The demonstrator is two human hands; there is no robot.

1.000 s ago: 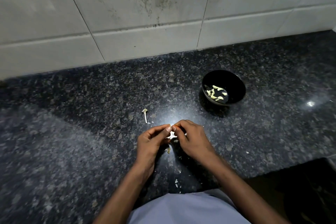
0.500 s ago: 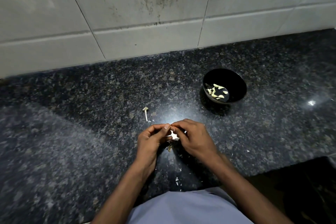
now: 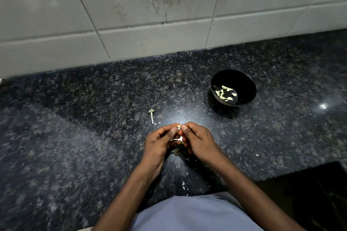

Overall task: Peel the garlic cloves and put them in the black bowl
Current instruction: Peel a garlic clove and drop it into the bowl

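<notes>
Countertop of dark speckled granite is recorded across the view, with a white tiled wall at 12 o'clock. Black bowl is noted at roughly 1 o'clock from the hands, well apart from them; several peeled cloves are seen inside it. Left hand and right hand are held together at centre, fingertips meeting. Garlic clove is pinched between the fingertips of both hands, only its pale tip being visible; its long axis cannot be told. Papery skin is seen just below it, between the hands. Bare stalk is noted at 10 o'clock, near the left hand. Skin flakes are scattered at 6 o'clock. The right hand is judged nearer the bowl, so the transfer is probably best made by it.
</notes>
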